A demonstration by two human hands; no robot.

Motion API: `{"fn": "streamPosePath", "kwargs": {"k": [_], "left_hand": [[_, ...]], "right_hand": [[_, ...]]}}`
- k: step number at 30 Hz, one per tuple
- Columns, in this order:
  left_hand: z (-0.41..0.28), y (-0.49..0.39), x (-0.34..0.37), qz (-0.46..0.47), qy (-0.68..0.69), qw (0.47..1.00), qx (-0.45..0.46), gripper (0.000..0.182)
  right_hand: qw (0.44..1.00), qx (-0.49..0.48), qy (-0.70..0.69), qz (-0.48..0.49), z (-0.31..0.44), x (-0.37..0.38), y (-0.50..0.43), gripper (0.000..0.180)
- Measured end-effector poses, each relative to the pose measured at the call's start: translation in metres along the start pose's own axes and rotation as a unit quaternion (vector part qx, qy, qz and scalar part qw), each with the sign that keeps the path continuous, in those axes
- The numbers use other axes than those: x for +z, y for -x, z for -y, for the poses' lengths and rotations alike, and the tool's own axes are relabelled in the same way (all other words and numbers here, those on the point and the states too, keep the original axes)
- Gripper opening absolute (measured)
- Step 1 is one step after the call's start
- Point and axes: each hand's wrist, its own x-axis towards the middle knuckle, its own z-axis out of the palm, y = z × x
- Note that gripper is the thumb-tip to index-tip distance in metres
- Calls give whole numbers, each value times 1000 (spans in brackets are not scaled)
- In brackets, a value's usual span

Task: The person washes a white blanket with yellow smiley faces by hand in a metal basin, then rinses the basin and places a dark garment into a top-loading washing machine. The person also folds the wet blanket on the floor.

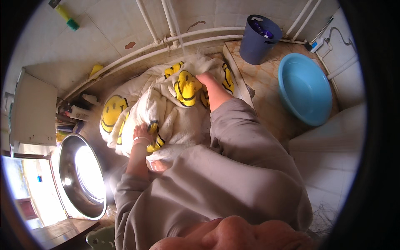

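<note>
A bulky white fleece blanket (184, 125) printed with yellow smiley faces lies bunched on the floor before me. My right hand (204, 78) grips a fold of it at the far side, beside a crumpled yellow face. Lower down and to the left, my left hand (143, 132), with a pale bracelet on the wrist, grasps the fabric by another yellow patch; its fingertips are partly hidden. A thin stream of water (177, 28) falls from above onto the blanket's far part. Part of a bare foot (159, 165) shows at its near edge.
White pipes (206, 34) run along the tiled wall. On the raised tiled ledge to the right stand a blue-grey bin (257, 47) and a light-blue plastic basin (306, 90). A large metal basin (70, 175) leans at the left, with bottles (79, 113) and a white cabinet (34, 112) beyond it.
</note>
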Motion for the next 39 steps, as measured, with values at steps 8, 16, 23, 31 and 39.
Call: {"fn": "streamPosePath", "kwargs": {"k": [8, 16, 23, 31, 39], "left_hand": [[-5, -2, -34, 54, -68, 994, 66, 54], [-44, -26, -58, -143, 62, 972, 176, 43], [-59, -38, -43, -135, 163, 942, 262, 39], [-75, -53, -33, -101, 295, 925, 219, 50], [-80, -76, -14, -31, 407, 882, 236, 79]], "right_hand": [[986, 69, -117, -92, -28, 54, -84, 53], [984, 157, -11, -85, -21, 43, -86, 40], [993, 48, -93, -48, -6, 37, -86, 38], [971, -195, -129, 51, 69, 40, 13, 32], [875, -471, -49, 104, 84, 33, 108, 26]]}}
